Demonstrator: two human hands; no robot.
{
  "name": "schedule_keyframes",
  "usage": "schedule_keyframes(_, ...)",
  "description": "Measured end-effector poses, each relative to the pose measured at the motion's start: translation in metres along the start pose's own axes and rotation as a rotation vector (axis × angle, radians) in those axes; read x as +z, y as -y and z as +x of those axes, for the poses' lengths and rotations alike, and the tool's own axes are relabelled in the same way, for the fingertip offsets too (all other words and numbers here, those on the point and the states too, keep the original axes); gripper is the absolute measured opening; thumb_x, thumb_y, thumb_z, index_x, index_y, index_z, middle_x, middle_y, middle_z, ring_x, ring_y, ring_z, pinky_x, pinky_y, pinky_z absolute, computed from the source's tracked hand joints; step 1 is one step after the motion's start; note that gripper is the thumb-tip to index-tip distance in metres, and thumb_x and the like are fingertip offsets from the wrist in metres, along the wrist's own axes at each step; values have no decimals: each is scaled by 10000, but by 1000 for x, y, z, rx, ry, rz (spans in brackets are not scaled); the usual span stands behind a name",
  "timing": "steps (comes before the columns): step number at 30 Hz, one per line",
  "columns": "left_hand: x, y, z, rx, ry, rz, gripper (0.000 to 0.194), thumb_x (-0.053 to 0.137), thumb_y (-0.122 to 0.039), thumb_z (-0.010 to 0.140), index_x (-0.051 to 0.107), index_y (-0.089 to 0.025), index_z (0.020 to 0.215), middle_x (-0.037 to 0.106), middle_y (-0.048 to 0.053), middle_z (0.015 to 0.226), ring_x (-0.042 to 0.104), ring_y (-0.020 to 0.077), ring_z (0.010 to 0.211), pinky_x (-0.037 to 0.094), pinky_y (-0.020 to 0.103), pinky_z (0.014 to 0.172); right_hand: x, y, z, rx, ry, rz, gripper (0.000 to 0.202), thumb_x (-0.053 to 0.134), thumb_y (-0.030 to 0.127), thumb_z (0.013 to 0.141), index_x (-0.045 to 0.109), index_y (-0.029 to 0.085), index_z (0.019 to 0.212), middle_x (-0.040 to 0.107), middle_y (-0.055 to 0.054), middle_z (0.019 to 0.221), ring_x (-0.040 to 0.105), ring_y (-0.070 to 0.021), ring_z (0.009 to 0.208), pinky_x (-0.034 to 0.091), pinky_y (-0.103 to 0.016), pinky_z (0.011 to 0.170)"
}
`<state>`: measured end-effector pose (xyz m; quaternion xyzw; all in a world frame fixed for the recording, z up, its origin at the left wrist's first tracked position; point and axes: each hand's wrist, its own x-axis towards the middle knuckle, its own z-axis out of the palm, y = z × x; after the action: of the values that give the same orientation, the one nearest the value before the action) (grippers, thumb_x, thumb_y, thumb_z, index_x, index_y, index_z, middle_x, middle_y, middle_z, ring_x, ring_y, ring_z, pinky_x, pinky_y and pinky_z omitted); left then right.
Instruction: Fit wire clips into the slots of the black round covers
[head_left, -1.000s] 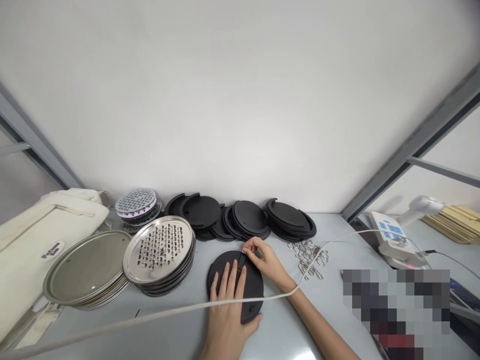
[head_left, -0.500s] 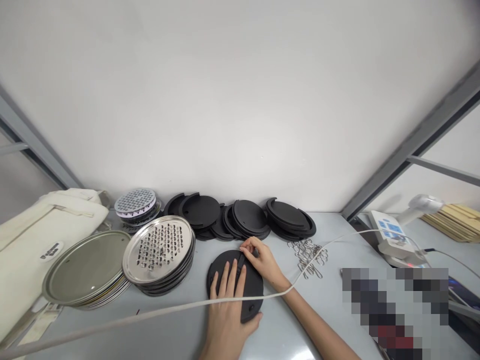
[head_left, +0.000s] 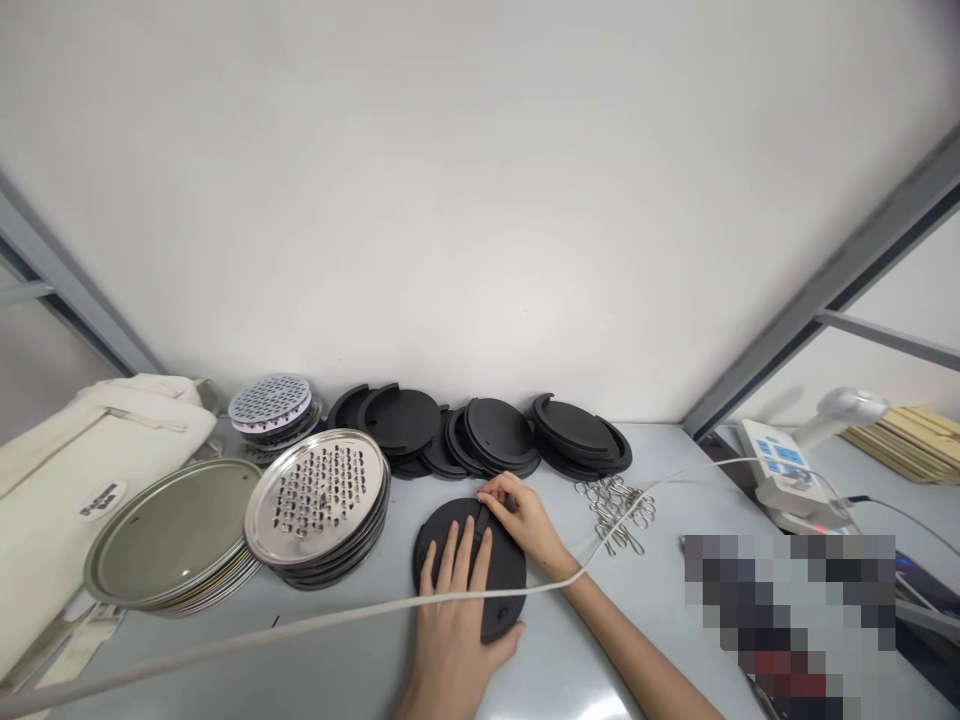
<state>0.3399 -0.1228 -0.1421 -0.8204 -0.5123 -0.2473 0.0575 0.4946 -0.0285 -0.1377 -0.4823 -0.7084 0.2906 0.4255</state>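
Note:
A round black disc (head_left: 506, 570) lies on the grey table in front of me. My left hand (head_left: 454, 610) rests across it with the fingers spread flat, the thumb by its lower right edge. At the disc's top edge, the thumb and forefinger of my right hand (head_left: 521, 515) are pinched together; whatever is between them is too small to make out. A small round knob or hole shows near the disc's lower edge. Behind it stand overlapping black discs (head_left: 499, 432). Several metal wire clips (head_left: 619, 510) are heaped to the right of my right hand.
Left of my hands are a stack topped by a silver grater plate (head_left: 319, 495), olive-green lids (head_left: 180, 530), small grater discs (head_left: 270, 400) and a cream bag (head_left: 45, 500). A white cable (head_left: 337, 617) crosses the view over my left hand. A white device (head_left: 780, 465) stands right.

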Motion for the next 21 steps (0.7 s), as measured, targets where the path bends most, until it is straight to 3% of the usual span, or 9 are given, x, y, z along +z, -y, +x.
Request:
schedule_keyframes(13,0,0,-1,3,9,-9,777,629,-524,720,398,-201,1387,389,73,1444,384,301,1292,275,467,1055,-2,4,1,-8,17,-61,195,494,343,909,601,213,809,550,3,666,474,-160,668,379,-291,709)
schedule_keyframes(21,-1,0,-1,1,-3,2,779,624,-536,721,397,-203,1387,395,70,1441,388,296,1289,274,458,1054,0,-1,-1,1,11,-45,188,476,314,910,579,196,807,532,-1,702,471,-148,675,381,-262,652)
